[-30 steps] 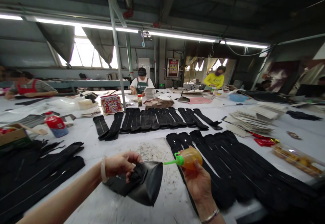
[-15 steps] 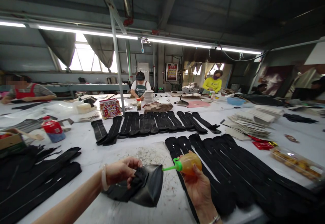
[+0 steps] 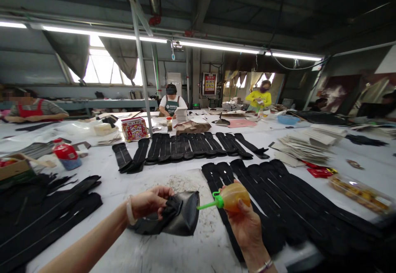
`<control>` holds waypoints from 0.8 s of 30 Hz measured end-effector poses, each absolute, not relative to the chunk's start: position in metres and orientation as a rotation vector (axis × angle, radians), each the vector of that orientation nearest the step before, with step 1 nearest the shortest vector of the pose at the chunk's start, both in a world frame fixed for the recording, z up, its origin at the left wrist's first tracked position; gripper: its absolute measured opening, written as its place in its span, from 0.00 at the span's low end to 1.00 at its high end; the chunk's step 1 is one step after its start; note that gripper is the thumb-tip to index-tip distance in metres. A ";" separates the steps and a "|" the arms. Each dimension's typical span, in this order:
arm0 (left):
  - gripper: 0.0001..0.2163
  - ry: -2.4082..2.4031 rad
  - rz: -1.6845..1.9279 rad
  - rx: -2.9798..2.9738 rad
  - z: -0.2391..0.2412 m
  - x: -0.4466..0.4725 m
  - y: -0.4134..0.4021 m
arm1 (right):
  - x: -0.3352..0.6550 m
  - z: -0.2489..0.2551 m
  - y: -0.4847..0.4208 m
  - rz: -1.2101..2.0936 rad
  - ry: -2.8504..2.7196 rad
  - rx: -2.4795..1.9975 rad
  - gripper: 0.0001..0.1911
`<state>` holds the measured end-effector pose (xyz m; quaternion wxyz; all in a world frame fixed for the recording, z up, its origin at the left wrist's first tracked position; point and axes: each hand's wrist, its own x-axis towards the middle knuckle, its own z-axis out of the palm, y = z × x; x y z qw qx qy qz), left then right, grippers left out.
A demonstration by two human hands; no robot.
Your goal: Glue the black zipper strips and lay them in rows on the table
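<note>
The left hand (image 3: 148, 202) pinches a folded black piece (image 3: 181, 223) by its upper corner, fingers clenched on it, its lower part seemingly resting on the worktop (image 3: 173, 252). The right hand (image 3: 246, 227) grasps an orange squeeze bottle (image 3: 235, 196), whose green nozzle (image 3: 206, 204) meets the piece's right edge. The step looks like applying liquid along that edge. A next move would call for a gentle squeeze and a steady tip, clear of the black strips (image 3: 278, 198) alongside.

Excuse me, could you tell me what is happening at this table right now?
At the white table, a person's left hand pinches a folded black piece, while the right hand holds an orange squeeze bottle, its green nozzle at the piece's edge. Rows of similar black strips lie spread out ahead. Other people are at the far side.
</note>
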<state>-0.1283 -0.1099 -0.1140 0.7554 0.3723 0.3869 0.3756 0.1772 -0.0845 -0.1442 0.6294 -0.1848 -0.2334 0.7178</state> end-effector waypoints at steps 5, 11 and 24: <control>0.11 0.838 0.832 0.830 -0.115 -0.127 -0.108 | 0.179 -0.145 -0.088 1.641 -0.530 -0.420 0.29; 0.12 0.868 0.872 0.812 -0.112 -0.122 -0.107 | 0.179 -0.140 -0.093 1.640 -0.522 -0.399 0.30; 0.10 0.984 0.951 0.717 -0.097 -0.106 -0.116 | 0.178 -0.136 -0.100 1.683 -0.438 -0.398 0.33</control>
